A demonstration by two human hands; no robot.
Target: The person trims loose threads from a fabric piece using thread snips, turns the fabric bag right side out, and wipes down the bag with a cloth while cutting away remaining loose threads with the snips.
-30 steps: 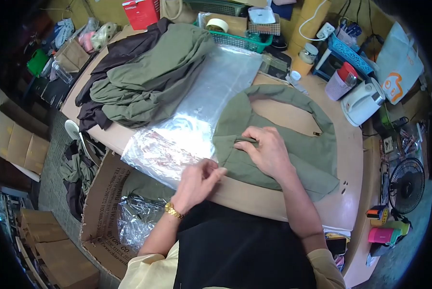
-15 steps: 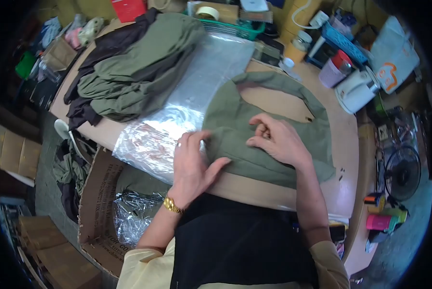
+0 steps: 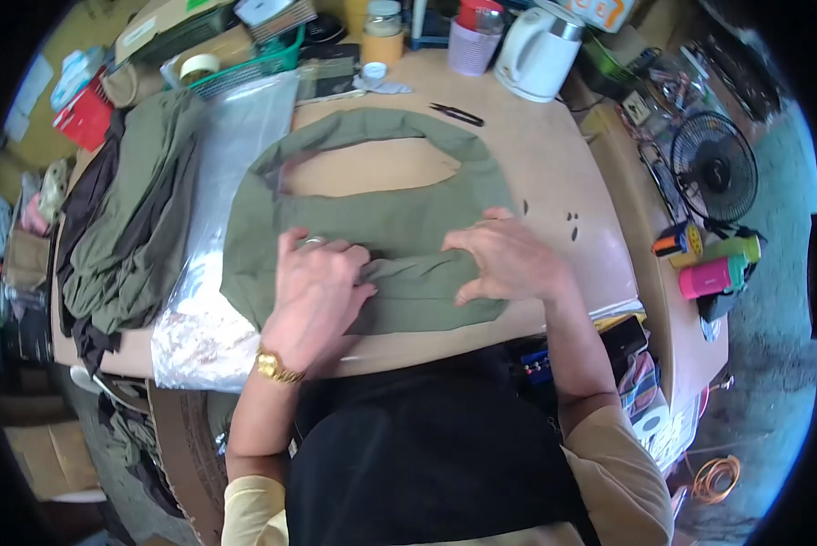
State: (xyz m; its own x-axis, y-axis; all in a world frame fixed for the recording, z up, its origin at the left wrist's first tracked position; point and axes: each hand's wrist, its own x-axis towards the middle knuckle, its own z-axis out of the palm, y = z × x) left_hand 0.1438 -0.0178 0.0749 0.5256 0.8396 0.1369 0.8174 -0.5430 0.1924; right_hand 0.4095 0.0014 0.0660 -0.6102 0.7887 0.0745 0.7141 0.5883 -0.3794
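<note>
An olive-green garment (image 3: 335,214) lies spread on the table in front of me, with an oval opening toward its far side. My left hand (image 3: 322,282), wearing a ring and a gold watch, presses on its near left part; the curled fingers grip the cloth. On the near right part rests my right hand (image 3: 513,259), its thumb and fingers apart on the fabric. Small folds run across the cloth between both hands. What lies under my left fingertips is hidden.
Green and dark garments (image 3: 135,209) are heaped at left beside clear plastic sheeting (image 3: 231,173). Black thread snips (image 3: 456,114) lie beyond the garment. A white kettle (image 3: 537,53) and a lilac cup (image 3: 474,41) stand at the back; a black fan (image 3: 713,168) is at right.
The view has swung right, so the table's things appear farther left. My left hand has come onto the garment and closed on cloth. My right hand has unfurled from a curled pose.
</note>
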